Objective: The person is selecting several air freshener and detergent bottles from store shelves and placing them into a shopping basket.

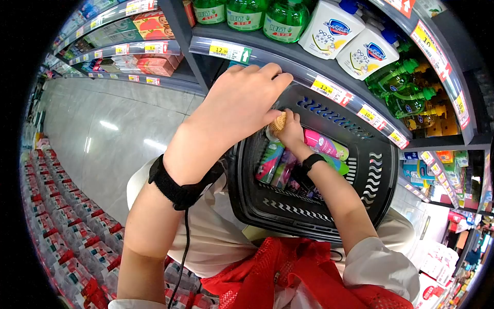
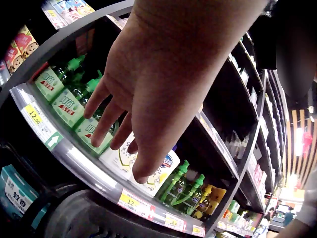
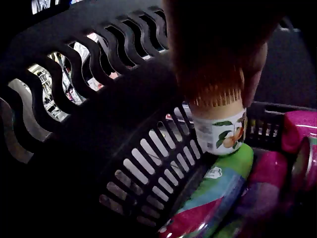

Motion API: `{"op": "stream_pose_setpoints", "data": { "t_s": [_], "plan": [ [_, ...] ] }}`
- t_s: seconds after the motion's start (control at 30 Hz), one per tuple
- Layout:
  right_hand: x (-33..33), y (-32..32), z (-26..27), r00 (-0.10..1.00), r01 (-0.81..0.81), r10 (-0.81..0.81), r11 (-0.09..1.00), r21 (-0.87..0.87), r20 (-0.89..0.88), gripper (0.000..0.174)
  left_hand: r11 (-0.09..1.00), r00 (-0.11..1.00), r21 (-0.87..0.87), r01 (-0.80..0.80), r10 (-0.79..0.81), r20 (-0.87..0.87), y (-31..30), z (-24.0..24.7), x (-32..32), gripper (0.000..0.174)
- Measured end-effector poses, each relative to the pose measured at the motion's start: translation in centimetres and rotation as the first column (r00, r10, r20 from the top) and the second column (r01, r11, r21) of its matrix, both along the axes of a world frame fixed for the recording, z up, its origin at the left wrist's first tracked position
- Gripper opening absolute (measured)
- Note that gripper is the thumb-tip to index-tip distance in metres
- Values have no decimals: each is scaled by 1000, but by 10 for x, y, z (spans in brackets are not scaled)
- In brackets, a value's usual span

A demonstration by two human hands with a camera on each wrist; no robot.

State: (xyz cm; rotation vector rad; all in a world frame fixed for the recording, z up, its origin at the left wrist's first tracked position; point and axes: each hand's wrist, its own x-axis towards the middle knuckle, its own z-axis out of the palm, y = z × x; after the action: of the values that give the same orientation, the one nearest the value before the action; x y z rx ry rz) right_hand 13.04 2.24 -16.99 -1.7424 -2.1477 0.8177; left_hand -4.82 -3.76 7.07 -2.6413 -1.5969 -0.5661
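Inside the black basket (image 1: 239, 206), the right hand (image 1: 292, 131) grips the slatted tan top of a small container (image 1: 279, 122). In the right wrist view this container (image 3: 223, 134) has a white label with fruit and leaves, and stands upright beside a green, blue and red can (image 3: 210, 198). Pink and purple cans (image 1: 327, 144) lie near it. The left hand (image 1: 242, 100) is held above the basket's edge by the shelf, fingers relaxed; in the left wrist view its spread fingers (image 2: 106, 130) hang before the soap bottles and hold nothing.
A shelf with price tags (image 1: 329, 90) borders the basket, carrying green pump bottles (image 1: 285, 21) and white pump bottles (image 1: 332, 31). Red-capped bottle packs (image 1: 77, 232) stand at the left, beside grey floor (image 1: 103, 110). A teal box (image 2: 20, 196) sits under the shelf edge.
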Motion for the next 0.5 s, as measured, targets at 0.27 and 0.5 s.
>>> {"op": "stream_pose_setpoints", "data": {
  "t_s": [0.27, 0.5],
  "plan": [
    [5, 0, -17, 996, 91, -92, 977, 191, 0, 74, 1000, 1000, 14, 1, -1, 7, 0, 0, -2, 50],
    [1, -2, -19, 995, 97, -89, 970, 225, -44, 74, 999, 1000, 31, 19, -19, 13, 1, -3, 0, 51]
  ]
}}
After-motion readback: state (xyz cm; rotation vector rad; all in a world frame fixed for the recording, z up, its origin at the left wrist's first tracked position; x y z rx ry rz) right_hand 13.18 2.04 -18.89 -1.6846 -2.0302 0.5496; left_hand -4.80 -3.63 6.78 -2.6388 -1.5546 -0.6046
